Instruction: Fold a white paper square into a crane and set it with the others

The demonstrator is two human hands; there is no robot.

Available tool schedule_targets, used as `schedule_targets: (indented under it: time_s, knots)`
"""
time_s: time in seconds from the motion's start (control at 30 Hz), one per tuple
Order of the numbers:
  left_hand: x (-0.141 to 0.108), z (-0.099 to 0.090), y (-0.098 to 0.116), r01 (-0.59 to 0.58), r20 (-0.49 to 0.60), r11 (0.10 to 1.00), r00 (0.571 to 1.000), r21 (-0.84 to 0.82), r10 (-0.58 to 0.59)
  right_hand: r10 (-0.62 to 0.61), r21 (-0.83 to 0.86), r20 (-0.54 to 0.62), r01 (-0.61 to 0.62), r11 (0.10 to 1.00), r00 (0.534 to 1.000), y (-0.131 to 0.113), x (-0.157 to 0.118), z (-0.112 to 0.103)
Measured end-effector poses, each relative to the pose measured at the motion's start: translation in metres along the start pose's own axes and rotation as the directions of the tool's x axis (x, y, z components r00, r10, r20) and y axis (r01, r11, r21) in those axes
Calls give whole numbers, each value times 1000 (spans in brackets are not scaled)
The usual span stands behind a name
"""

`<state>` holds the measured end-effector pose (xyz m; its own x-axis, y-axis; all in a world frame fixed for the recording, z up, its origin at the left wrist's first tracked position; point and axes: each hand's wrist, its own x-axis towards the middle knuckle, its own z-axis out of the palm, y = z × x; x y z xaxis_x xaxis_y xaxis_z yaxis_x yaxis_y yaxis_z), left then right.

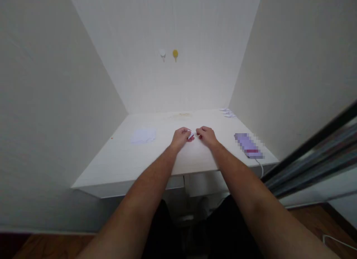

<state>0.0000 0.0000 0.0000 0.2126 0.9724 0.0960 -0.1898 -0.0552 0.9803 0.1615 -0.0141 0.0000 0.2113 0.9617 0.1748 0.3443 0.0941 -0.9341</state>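
Over the middle of the white desk (167, 154), my left hand (180, 137) is closed on a small piece of folded white paper (191, 135). The paper sticks out between thumb and fingers, towards the right. Close beside it, my right hand (206, 136) has its thumb and fingers pinched together at the paper's right side. Whether the right fingertips grip the paper's edge is too small to make out. To the left of my hands lies a loose stack of white paper sheets (143, 135).
Several folded paper pieces (228, 113) lie in the far right corner. A phone (248, 145), blurred out, rests at the right with a white cable (261, 168) running off the edge. Walls enclose the desk; two small hooks, one white (162, 53), one yellow (175, 53), hang behind.
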Motion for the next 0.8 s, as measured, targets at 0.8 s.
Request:
schedule_targets:
  time_s: [0.8]
  knots:
    - [15, -5, -3, -84, -73, 988, 993, 132, 94, 33, 483, 218, -137, 865, 975, 0, 12, 15]
